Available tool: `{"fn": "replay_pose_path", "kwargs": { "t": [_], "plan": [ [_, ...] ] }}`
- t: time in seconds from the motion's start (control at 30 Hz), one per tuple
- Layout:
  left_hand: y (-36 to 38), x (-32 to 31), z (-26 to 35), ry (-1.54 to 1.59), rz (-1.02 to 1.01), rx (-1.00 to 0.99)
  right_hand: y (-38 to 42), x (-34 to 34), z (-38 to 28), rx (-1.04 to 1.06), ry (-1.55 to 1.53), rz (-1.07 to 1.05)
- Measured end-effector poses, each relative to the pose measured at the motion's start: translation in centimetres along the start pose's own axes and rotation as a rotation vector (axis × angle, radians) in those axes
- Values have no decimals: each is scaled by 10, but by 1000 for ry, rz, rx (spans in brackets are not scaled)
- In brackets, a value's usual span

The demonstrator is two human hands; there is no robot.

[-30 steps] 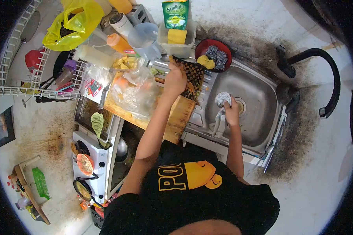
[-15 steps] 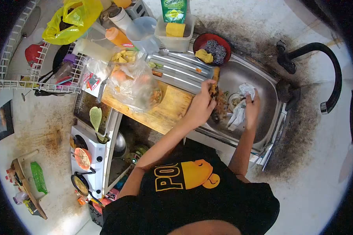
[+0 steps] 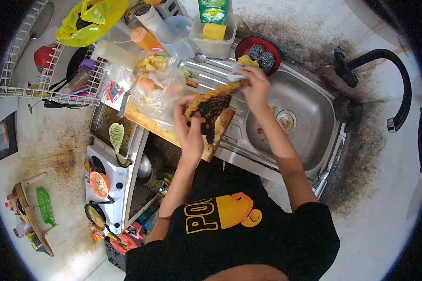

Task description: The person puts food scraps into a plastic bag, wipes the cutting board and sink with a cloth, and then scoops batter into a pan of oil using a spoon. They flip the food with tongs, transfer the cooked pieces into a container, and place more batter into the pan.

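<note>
The left hand (image 3: pixel 189 133) and right hand (image 3: pixel 257 89) pinch a floppy, patchy brown cloth (image 3: pixel 215 107). The round-cornered sink (image 3: pixel 309 105) is shiny metal

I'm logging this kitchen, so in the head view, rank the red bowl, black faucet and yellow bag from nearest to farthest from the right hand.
1. Red bowl, just above the right hand.
2. Black faucet, off to the right.
3. Yellow bag, far upper left.
</note>
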State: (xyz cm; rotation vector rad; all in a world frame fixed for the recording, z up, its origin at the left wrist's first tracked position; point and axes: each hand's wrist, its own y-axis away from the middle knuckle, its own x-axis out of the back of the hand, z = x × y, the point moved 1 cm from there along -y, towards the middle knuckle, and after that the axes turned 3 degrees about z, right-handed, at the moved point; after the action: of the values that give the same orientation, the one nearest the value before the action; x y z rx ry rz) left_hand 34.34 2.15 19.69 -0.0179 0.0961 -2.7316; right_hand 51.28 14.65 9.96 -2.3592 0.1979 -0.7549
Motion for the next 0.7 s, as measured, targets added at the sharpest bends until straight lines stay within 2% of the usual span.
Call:
{"fn": "replay_pose_path", "kwargs": {
  "t": [0.03,0.1,0.13,0.2,0.23,0.3,0.37,0.4,0.47,0.53,0.6,0.63,0.7],
  "plan": [
    [0,3,-5,-4,2,-4,3,-26,17,1,-5,3],
    [-1,8,-18,45,26,-19,19,-77,51,272,160,-169],
    [0,8,-14,42,25,-26,24,-80,55,274,158,-163],
    [7,9,-7,93,6,94,38,-73,69,-20,118,-265],
    [9,15,-16,67,18,82,40,-57,63,-109,138,-251],
    [14,27,-16,133,41,128,60,-26,62,-163,93,-195],
    [18,39,-4,251,56,216,75,8,55,-177,76,-241],
    [15,47,0,186,80,206,72,15,55,-176,77,-239],
    [9,59,11,42,82,273,67,26,54,-366,-43,-251],
    [-3,65,26,-41,5,312,36,22,23,-381,-44,-216],
    [-14,63,31,119,-118,339,5,-1,5,-244,-175,-148],
    [-14,63,29,159,-139,392,-5,-15,-4,-240,-118,-206],
    [-13,60,28,189,-184,375,-16,-47,-4,-245,-60,-260]
  ]
}}
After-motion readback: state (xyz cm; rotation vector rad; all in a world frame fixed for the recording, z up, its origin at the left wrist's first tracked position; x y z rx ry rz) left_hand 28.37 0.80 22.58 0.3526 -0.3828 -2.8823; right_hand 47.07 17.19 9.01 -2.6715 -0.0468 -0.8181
